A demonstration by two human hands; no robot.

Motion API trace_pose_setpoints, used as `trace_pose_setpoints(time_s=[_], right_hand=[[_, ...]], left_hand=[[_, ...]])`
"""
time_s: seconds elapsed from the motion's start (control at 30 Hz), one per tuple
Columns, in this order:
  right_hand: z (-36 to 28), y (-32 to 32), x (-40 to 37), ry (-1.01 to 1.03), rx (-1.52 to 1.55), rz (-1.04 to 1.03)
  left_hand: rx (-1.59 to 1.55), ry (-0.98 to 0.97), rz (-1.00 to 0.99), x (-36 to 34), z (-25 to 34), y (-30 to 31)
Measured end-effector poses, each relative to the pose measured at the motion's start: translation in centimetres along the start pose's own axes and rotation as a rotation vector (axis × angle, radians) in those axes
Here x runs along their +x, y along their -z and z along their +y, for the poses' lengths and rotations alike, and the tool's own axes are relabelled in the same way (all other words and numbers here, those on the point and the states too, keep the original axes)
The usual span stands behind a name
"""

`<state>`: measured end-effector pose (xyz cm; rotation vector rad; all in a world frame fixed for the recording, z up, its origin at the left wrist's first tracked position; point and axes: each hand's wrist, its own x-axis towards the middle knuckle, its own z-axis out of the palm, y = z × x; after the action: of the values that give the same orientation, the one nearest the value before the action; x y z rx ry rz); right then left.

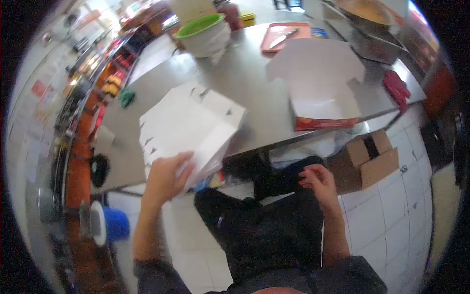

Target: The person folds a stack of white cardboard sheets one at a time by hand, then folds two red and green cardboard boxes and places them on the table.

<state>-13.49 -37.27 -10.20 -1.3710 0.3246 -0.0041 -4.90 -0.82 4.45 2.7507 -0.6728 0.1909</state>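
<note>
Dark sleeves (pixel 159 275) reach up from the bottom of the view, and out of them come 2 bare hands doing quite different jobs. Left hand (pixel 168 177) first: it's closed on the near edge of the white cardboard (pixel 183 120), thumb side uppermost, a grip that would steady the near end. It looks like a stack of flat sheets, though blur on that edge makes the layering hard to confirm. The cardboard lies slanted over the left part of the steel table (pixel 249 93), its near end jutting past the rim, which gives the fingers somewhere to take hold.

Over to the right hand (pixel 319 182): nothing in it, fingers loosely curled, just off the table's near side and apart from everything on top. Beyond it sits 1 open box (pixel 324 100), white inside, red along the front, its lid thrown back so the inside faces the person. At the far side, a knife (pixel 285 38) rests on a pink tray (pixel 302 32), likely parked there to leave working room. A red cloth (pixel 395 89) lies near the right end.
</note>
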Motion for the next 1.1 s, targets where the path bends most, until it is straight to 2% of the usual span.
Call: trace_pose_setpoints(time_s=[0.03,0.1,0.23,0.3,0.33,0.43,0.5,0.7,0.73,0.8,0.83,0.9,0.97,1.03,1.1], right_hand=[[0.2,0.0,0.0,-0.014,-0.001,-0.039],[0.6,0.2,0.0,-0.07,-0.022,0.025],[0.9,-0.1,-0.1,-0.065,-0.035,-0.005],[1.2,-0.2,0.0,-0.058,-0.042,-0.014],[1.2,-0.3,0.0,-0.053,-0.044,-0.017],[0.7,-0.3,0.0,-0.006,-0.03,-0.014],[0.6,0.1,-0.1,-0.002,-0.041,0.0],[1.0,0.8,-0.1,-0.053,-0.054,0.033],[1.1,0.9,-0.1,-0.043,-0.046,0.035],[0.8,0.8,-0.2,-0.047,-0.055,0.026],[0.7,0.7,-0.3,-0.045,-0.055,0.032],[1.0,0.7,-0.1,-0.044,-0.039,0.032],[1.0,0.8,-0.1,-0.046,-0.022,0.042],[1.1,0.7,-0.2,-0.043,-0.027,0.033],[1.8,0.8,-0.2,-0.046,-0.039,0.006]], left_hand=[[0.014,0.039,0.001,-0.1,-0.2,0.0],[-0.061,0.102,0.072,0.1,0.0,-0.2],[-0.029,0.199,0.054,1.5,1.7,-0.1],[-0.033,0.0,0.241,2.2,2.0,-0.9],[-0.038,0.006,0.248,2.5,2.1,-1.1],[-0.038,-0.026,0.166,3.5,2.1,-1.6],[-0.119,-0.02,0.04,4.2,1.5,-1.7],[-0.202,-0.029,0.006,4.9,1.3,-0.5],[-0.204,-0.014,0.009,4.9,1.4,-0.2],[-0.331,0.15,-0.053,4.8,1.8,0.7],[-0.328,0.156,-0.048,4.5,1.8,1.2],[0.348,0.184,0.049,3.9,1.6,2.4],[0.487,0.193,0.342,2.2,1.1,5.1],[0.429,0.203,0.611,-0.4,2.4,8.4],[0.349,0.271,0.988,-3.1,3.4,10.4]])
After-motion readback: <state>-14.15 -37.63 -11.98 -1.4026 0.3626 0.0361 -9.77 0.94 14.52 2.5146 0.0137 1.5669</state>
